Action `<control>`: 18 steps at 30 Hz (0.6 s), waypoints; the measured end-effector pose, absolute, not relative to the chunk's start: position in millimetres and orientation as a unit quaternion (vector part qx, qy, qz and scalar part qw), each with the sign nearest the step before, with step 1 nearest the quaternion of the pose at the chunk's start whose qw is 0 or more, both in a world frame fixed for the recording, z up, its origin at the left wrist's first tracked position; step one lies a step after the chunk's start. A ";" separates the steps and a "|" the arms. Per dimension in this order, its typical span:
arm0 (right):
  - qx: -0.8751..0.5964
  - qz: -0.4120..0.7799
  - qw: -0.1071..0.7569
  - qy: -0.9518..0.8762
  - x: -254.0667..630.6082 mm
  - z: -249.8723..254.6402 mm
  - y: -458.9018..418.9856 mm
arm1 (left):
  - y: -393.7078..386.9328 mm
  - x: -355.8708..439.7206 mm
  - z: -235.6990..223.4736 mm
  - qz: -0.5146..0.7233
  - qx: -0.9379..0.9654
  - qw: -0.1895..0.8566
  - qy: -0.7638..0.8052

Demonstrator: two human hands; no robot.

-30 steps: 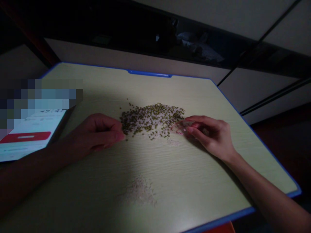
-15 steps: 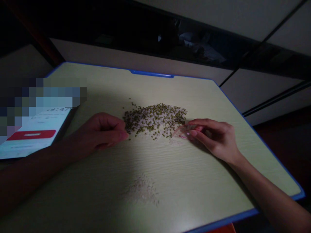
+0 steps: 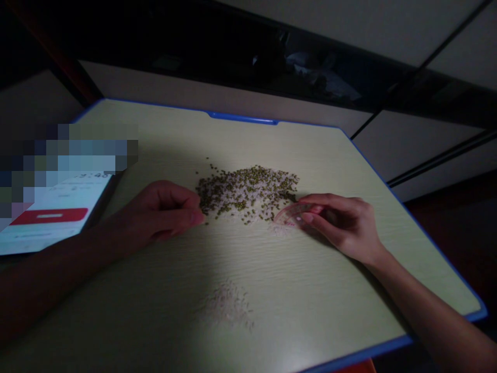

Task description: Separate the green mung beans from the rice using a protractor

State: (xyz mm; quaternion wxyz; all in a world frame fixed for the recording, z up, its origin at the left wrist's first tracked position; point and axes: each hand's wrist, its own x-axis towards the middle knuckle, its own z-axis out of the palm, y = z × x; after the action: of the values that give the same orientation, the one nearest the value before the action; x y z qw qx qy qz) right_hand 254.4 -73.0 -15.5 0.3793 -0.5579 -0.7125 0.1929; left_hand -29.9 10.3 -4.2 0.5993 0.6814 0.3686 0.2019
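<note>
rice sits in a small heap, lower centre, seemingly unmixed; the bigger pile, mid-frame, has green beans and rice mingled, so most looks left. my right hand pinches a clear plastic piece at that pile's lower right; my left hand, well apart, is curled closed, nothing visible in it.

Lighting: dim overall. Tabletop: one hazy glare patch by the near edge; broad, soft-edged shadow over the near left portion. Screen at the left edge: brightest area, upper part masked by coarse pixel blocks. Panel beyond the far edge: near black. Focus: soft; pale grains toward the near edge indistinct.
</note>
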 end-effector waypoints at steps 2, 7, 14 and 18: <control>-0.560 0.191 0.380 -0.711 254.1 -15.1 -73.5 | 9.9 -29.6 -3.7 0.201 0.679 0.601 0.372; -0.557 0.187 0.386 -0.711 253.6 -14.9 -73.2 | 10.9 -29.5 -4.7 0.203 0.680 0.602 0.366; -0.561 0.174 0.385 -0.712 250.8 -14.7 -71.9 | 11.0 -29.8 -4.3 0.213 0.685 0.598 0.358; -0.576 0.185 0.397 -0.691 250.8 -15.3 -71.3 | 10.6 -28.7 -3.0 0.212 0.683 0.599 0.361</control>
State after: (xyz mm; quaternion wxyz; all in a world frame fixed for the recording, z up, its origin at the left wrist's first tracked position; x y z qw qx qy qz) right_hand 250.8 -71.3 -15.3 0.3967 -0.5757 -0.6906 0.1854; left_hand -28.7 10.6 -3.0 0.5990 0.6825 0.3609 0.2122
